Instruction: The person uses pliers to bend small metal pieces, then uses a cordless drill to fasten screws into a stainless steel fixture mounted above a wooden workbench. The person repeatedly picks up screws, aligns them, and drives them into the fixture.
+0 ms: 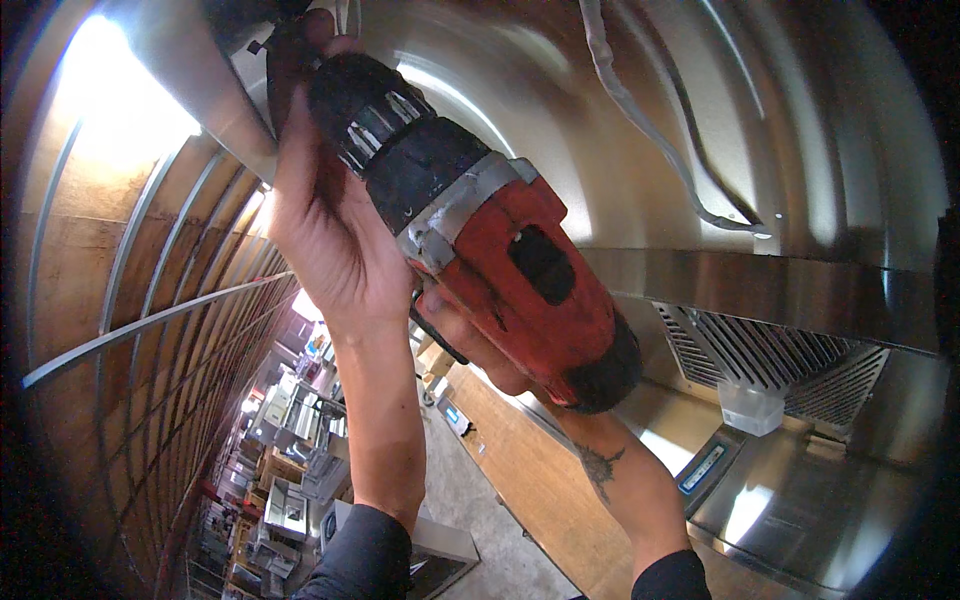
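Note:
A red and black power drill [510,270] with a grey collar and a ridged black chuck end fills the middle of the view, its nose tilted up to the left. My right hand [470,335] is wrapped around its handle, below and behind the red body. Raised along the drill's left side, my left hand [330,225] reaches up past the chuck. Its fingers curl closed at the top around something dark and shadowed that I cannot make out. A small dark fastener-like piece [255,47] sticks out beside those fingertips, next to a metal edge.
Curved shiny sheet metal [840,130] rises overhead, with a pale cable [640,130] running down it. Slotted metal filters [745,350] and a clear plastic container [752,408] are at right. A wooden board [540,470] lies below; ribbed wall panels [130,250] stand left.

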Available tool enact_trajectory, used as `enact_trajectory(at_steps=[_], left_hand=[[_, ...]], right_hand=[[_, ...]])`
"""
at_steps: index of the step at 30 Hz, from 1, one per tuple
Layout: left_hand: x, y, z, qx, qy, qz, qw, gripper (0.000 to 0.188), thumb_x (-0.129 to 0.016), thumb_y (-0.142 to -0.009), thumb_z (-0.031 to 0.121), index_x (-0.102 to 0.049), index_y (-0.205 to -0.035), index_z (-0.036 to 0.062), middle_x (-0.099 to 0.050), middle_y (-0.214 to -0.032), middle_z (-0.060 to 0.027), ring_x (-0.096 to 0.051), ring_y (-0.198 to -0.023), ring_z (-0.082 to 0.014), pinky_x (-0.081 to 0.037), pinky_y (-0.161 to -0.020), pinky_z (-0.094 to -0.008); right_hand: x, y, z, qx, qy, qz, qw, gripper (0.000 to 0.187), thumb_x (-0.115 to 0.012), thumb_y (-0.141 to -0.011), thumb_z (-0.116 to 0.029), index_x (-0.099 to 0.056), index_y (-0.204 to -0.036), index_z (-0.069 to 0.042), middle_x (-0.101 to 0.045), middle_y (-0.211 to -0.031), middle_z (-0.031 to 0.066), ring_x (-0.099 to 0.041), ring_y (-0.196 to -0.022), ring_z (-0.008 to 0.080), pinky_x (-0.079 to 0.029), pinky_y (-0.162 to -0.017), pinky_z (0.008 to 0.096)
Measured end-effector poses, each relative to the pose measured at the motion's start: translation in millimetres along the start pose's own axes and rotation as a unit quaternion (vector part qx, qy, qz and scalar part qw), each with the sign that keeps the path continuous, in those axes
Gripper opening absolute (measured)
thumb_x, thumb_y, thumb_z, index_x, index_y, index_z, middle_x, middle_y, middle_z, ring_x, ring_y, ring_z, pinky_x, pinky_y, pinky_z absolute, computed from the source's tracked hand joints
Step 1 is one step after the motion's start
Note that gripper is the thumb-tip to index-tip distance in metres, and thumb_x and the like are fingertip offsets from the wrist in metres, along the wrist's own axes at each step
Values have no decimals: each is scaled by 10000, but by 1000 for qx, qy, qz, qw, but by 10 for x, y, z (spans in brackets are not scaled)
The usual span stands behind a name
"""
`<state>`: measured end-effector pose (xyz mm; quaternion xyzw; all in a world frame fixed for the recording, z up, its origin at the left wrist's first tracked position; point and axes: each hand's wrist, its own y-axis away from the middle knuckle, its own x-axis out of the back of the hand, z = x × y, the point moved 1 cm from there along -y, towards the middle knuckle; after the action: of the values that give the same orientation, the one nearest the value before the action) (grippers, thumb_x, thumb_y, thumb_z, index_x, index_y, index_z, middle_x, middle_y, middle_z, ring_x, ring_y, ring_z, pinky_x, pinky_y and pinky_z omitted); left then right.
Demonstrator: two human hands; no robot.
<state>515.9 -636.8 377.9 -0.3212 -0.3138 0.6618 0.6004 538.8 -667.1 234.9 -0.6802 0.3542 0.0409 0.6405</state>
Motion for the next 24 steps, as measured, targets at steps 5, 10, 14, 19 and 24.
enact_trajectory(at_steps=[5,10,14,19,24], left_hand=[[129,-78,30,52,65,-147,986,412,-450,-1065,104,-419,-1464,6,-562,-1387,-156,-559,-1247,-257,-468,-1063,-461],[9,-28,30,-7,-1,-31,1000,399,-447,-1066,108,-447,-1449,-7,-568,-1371,-178,-559,-1240,-273,-475,-1051,-433],[136,-1,-24,-176,-367,-52,912,353,-464,-1035,64,-532,-1365,-41,-597,-1310,-195,-598,-1164,-274,-504,-1000,-398],[-12,356,285,-182,-521,62,831,299,-515,-966,13,-602,-1238,-74,-643,-1178,-175,-652,-999,-239,-530,-913,-355],[-117,96,585,-406,-611,29,679,472,-634,-890,1,-509,-1341,-56,-587,-1270,-178,-594,-1143,-237,-481,-989,-368]], right_hand=[[20,-24,-53,4,1,-2,1000,200,-641,-921,-169,-673,-1086,-61,-647,-883,52,-616,-781,183,-495,-713,325],[32,-40,-121,9,2,-6,1000,195,-637,-925,-161,-670,-1089,-62,-644,-876,48,-611,-770,176,-493,-703,322],[27,-67,-133,23,6,-4,1000,191,-634,-928,-154,-668,-1092,-62,-641,-870,46,-607,-761,171,-492,-695,319],[75,-126,-168,48,28,5,998,187,-630,-932,-146,-665,-1095,-62,-637,-862,42,-602,-750,165,-490,-685,316],[-46,-68,-200,-67,-113,-3,991,189,-617,-930,-145,-643,-1087,-43,-587,-787,15,-545,-678,108,-449,-618,281]])
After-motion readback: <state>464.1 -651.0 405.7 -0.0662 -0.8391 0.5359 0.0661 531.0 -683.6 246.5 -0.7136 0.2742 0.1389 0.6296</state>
